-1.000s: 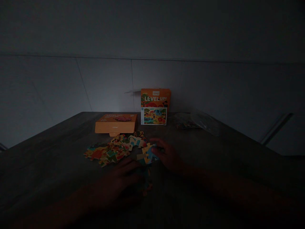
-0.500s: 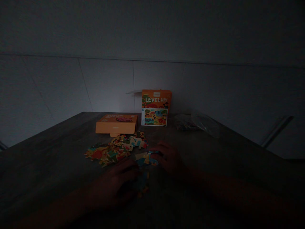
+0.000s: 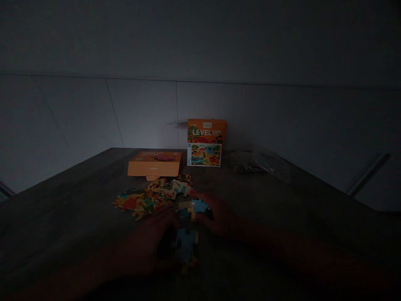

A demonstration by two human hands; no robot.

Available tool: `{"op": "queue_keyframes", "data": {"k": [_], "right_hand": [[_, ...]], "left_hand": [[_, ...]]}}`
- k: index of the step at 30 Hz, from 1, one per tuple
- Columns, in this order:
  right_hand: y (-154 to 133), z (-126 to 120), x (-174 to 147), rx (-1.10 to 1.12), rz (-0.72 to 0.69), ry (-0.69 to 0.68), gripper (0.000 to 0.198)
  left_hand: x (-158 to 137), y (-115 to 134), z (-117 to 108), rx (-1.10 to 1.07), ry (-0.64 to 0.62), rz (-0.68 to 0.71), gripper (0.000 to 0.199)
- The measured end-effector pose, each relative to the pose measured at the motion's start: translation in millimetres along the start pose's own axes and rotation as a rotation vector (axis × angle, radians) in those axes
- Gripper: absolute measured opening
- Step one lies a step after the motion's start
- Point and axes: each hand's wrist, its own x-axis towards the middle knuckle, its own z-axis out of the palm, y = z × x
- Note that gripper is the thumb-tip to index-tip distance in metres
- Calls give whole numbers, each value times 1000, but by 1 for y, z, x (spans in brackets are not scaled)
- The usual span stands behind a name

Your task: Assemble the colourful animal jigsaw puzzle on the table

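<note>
In the dim light my right hand is closed on a blue puzzle piece, its thumb and fingers on the piece's right side. Just left of that piece, flat on the table, is a puzzle piece with blue and beige parts. My left hand curls around the left side of another blue puzzle piece with yellow-orange edges, nearer to me. This piece is blurred, and the left fingertips are dark. Beyond my left hand lies a heap of colourful puzzle pieces.
An orange box lies behind the heap with its flap towards me. An upright puzzle box with a picture on its front stands near the wall. To its right are clear plastic bags on the dark table.
The blue piece by my left hand has come slightly nearer to me and shows more fully. My right hand has shifted a little, and the piece in it is turned and more exposed.
</note>
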Motion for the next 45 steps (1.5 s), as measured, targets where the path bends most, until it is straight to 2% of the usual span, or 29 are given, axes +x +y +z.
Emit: {"op": "queue_keyframes", "data": {"k": [3,5,8,11,13,15,18,21,23,25,27,28,30,33,39,45], "right_hand": [[-2,-1,1,-16,30,-13,56],[-2,-1,1,-18,34,-19,56],[-2,-1,1,-29,33,-15,56],[-1,-1,0,-41,62,-23,59],[-2,-1,0,-39,63,-25,59],[-3,-2,0,-33,57,-22,58],[-7,-4,1,-24,57,-26,58],[-8,-6,1,-29,68,-41,62],[-8,-6,1,-38,85,-60,65],[-9,-6,2,-47,88,-100,68],[-9,-6,2,-63,50,-160,70],[-10,-7,1,-76,28,-190,71],[-12,-8,1,-103,-10,-241,75],[-14,-9,2,-119,-36,-266,79],[-12,-7,1,-112,-47,-146,63],[-10,-7,0,-66,-115,-42,54]], "left_hand": [[-4,-3,5,-195,15,-47,30],[-5,-5,8,-296,61,-25,18],[-2,-9,8,-322,222,19,9],[5,-15,4,-275,490,-21,11],[10,-23,-1,-241,667,-111,15],[14,-35,-7,-205,793,-221,23],[16,-56,-14,-92,829,-325,33],[15,-66,-18,282,866,-285,44],[13,-59,-16,446,799,-113,36],[11,-43,-10,439,587,116,27],[8,-26,-2,397,401,292,33],[8,-19,3,384,339,332,37],[7,-9,8,346,236,348,44],[8,-6,7,263,111,342,43],[9,-7,-3,133,68,305,40],[9,-8,-1,103,46,263,37]]}}
